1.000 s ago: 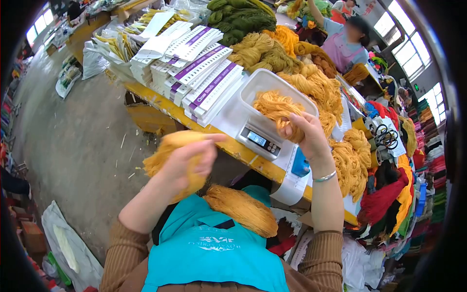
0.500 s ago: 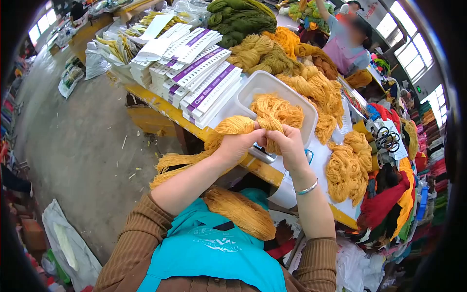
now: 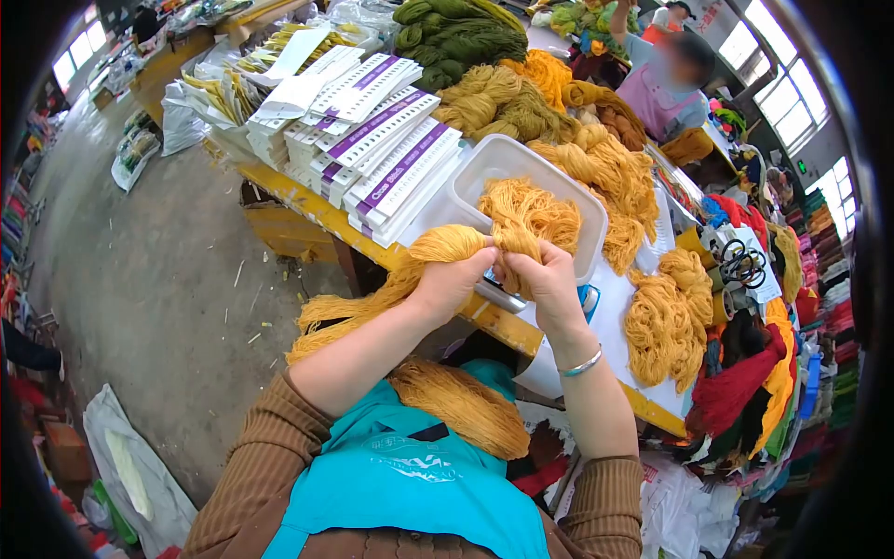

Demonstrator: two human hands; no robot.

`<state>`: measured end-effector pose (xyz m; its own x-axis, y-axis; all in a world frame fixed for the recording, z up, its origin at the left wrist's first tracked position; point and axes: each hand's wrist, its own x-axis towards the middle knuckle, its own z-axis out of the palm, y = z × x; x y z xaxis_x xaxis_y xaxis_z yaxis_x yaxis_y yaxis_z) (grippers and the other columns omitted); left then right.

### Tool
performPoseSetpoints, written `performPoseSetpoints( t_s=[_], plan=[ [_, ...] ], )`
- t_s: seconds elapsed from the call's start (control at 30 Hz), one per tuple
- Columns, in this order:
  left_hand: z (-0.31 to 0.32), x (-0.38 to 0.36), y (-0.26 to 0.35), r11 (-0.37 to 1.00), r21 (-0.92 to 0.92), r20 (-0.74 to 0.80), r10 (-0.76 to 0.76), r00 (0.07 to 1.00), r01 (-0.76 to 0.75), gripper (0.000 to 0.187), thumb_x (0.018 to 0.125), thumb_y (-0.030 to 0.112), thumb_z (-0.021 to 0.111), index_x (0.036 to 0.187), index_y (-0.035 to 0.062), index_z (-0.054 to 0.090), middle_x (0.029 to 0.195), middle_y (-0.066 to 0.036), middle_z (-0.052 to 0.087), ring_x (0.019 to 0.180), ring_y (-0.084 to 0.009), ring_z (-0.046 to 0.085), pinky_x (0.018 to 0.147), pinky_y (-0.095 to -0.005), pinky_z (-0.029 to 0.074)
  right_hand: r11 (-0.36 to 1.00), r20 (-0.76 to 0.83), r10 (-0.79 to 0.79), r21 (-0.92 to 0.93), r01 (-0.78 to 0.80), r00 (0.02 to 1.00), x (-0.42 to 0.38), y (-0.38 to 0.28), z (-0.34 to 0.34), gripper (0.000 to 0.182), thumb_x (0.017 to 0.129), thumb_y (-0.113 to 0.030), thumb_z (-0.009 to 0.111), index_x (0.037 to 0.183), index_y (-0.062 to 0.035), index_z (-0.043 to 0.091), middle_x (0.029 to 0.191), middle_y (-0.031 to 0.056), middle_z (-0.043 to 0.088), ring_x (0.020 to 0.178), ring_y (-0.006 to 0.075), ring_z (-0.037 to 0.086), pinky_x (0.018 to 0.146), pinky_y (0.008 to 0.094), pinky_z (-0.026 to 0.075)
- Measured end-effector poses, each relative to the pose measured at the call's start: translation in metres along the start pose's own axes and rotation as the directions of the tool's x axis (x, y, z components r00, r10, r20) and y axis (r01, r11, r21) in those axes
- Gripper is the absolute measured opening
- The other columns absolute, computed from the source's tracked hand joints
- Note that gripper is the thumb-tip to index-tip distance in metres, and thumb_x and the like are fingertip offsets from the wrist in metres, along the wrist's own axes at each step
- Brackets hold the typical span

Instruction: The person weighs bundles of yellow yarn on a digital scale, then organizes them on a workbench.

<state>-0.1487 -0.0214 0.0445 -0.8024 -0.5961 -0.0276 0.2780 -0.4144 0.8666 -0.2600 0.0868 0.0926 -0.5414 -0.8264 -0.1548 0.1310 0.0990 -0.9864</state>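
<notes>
A skein of golden-yellow yarn (image 3: 447, 245) is gripped by both my hands at the table's near edge. My left hand (image 3: 452, 281) is closed round it, with the loose strands trailing down to the left. Close beside it, my right hand (image 3: 551, 287) pinches the yarn, thumbs nearly meeting. Just beyond, a translucent plastic tub (image 3: 597, 216) contains loose orange-yellow yarn (image 3: 549, 210). Part of a blue-and-silver object (image 3: 589, 298) shows below the tub; my right hand covers some of it. Another golden skein (image 3: 461, 410) lies across my turquoise apron (image 3: 410, 484).
Stacks of white cards with purple bands (image 3: 405, 172) stand left of the tub. Golden skeins (image 3: 666, 321) lie to the right, with olive and green skeins (image 3: 461, 42) behind. Black-handled scissors (image 3: 742, 265) rest at the right. Across the table is another person (image 3: 656, 88).
My hands have shifted slightly on the yarn, the right wrist moving a little left. The yarn between my fingers looks slightly rearranged. The person opposite has moved slightly.
</notes>
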Motion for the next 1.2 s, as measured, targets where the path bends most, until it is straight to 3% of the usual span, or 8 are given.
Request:
performPoseSetpoints(
  t_s=[0.1, 0.17, 0.3, 0.4, 0.5, 0.67, 0.87, 1.2],
  plan=[
    [-0.006, 0.003, 0.002, 0.997, -0.048, 0.026, -0.051, 0.998, 0.052, 0.017, 0.092, 0.013, 0.061, 0.105, 0.0027, 0.066, 0.085, -0.001, 0.061, 0.073, -0.0095, 0.054, 0.067, -0.0256, 0.046, 0.976, -0.048, -0.097, 0.19, 0.105, 0.994, -0.001, -0.004, 0.006, 0.021, 0.089, -0.006, 0.058, 0.104, 0.0045, 0.068, 0.091, 0.0088, 0.071, 0.083, 0.013, 0.066, 0.077, 0.0276, 0.054],
    [-0.007, 0.003, 0.01, 0.917, -0.282, 0.112, -0.262, 0.958, 0.284, 0.023, 0.091, 0.017, 0.06, 0.109, 0.0038, 0.066, 0.087, 0.0, 0.061, 0.083, -0.0125, 0.058, 0.078, -0.0281, 0.048, 0.939, -0.062, -0.102, 0.325, 0.117, 0.993, 0.002, -0.001, 0.001, 0.021, 0.087, -0.005, 0.056, 0.103, 0.004, 0.066, 0.093, 0.0106, 0.071, 0.088, 0.0156, 0.067, 0.082, 0.0299, 0.055],
    [-0.01, 0.001, 0.013, 0.869, -0.384, 0.105, -0.293, 0.95, 0.311, 0.02, 0.09, 0.021, 0.059, 0.102, 0.0063, 0.066, 0.085, 0.0, 0.06, 0.092, -0.0167, 0.061, 0.09, -0.0329, 0.047, 0.897, -0.037, -0.039, 0.44, 0.051, 0.999, 0.011, 0.011, -0.016, 0.017, 0.088, -0.007, 0.058, 0.102, 0.0016, 0.063, 0.085, 0.0077, 0.068, 0.077, 0.0156, 0.065, 0.079, 0.0317, 0.055],
    [-0.02, 0.0, 0.019, 0.746, -0.589, 0.281, -0.17, 0.944, 0.31, 0.012, 0.09, 0.022, 0.06, 0.087, 0.0105, 0.059, 0.072, 0.0, 0.053, 0.088, -0.0189, 0.061, 0.1, -0.0375, 0.045, 0.911, -0.041, -0.108, 0.395, 0.116, 0.993, 0.017, -0.012, -0.018, 0.013, 0.087, -0.009, 0.064, 0.097, -0.0009, 0.063, 0.075, 0.0041, 0.063, 0.071, 0.0137, 0.062, 0.072, 0.0308, 0.056],
    [-0.029, 0.0, 0.031, 0.79, -0.593, 0.164, -0.072, 0.984, 0.157, 0.017, 0.092, 0.025, 0.064, 0.087, 0.0098, 0.059, 0.057, 0.006, 0.037, 0.058, -0.0092, 0.047, 0.087, -0.0313, 0.049, 0.972, -0.2, -0.168, 0.127, 0.196, 0.965, 0.045, -0.046, -0.051, 0.011, 0.087, -0.016, 0.07, 0.085, -0.0073, 0.062, 0.061, -0.0031, 0.051, 0.052, 0.0085, 0.049, 0.046, 0.0248, 0.043],
    [-0.082, -0.017, 0.073, 0.767, -0.636, 0.13, -0.003, 0.991, 0.086, 0.016, 0.1, 0.019, 0.055, 0.092, 0.0065, 0.059, 0.054, 0.008, 0.03, 0.046, -0.0042, 0.03, 0.047, -0.0202, 0.034, 0.949, -0.304, -0.234, 0.136, 0.286, 0.923, 0.098, -0.139, -0.113, 0.015, 0.09, -0.019, 0.067, 0.078, -0.0105, 0.061, 0.055, -0.0094, 0.032, 0.042, 0.005, 0.028, 0.04, 0.0226, 0.021],
    [-0.184, -0.103, 0.153, 0.706, -0.694, 0.123, 0.305, 0.944, -0.138, 0.027, 0.106, 0.02, 0.039, 0.106, -0.0002, 0.057, 0.059, 0.004, 0.032, 0.047, -0.0057, 0.031, 0.043, -0.0221, 0.028, 0.861, -0.433, -0.43, 0.068, 0.505, 0.792, 0.12, -0.278, -0.153, 0.009, 0.088, -0.011, 0.068, 0.084, -0.0069, 0.062, 0.053, -0.0102, 0.03, 0.042, 0.0019, 0.025, 0.037, 0.0178, 0.019],
    [-0.446, -0.305, 0.156, 0.721, -0.419, -0.463, 0.353, 0.813, -0.552, 0.027, 0.105, 0.022, 0.041, 0.099, 0.0051, 0.061, 0.057, 0.005, 0.029, 0.044, -0.0057, 0.025, 0.041, -0.0229, 0.025, 0.715, -0.527, -0.547, 0.111, 0.69, 0.651, 0.126, -0.405, -0.161, 0.016, 0.097, -0.008, 0.058, 0.105, 0.0048, 0.062, 0.056, -0.0076, 0.028, 0.044, 0.0033, 0.023, 0.039, 0.0177, 0.02]
  ],
)
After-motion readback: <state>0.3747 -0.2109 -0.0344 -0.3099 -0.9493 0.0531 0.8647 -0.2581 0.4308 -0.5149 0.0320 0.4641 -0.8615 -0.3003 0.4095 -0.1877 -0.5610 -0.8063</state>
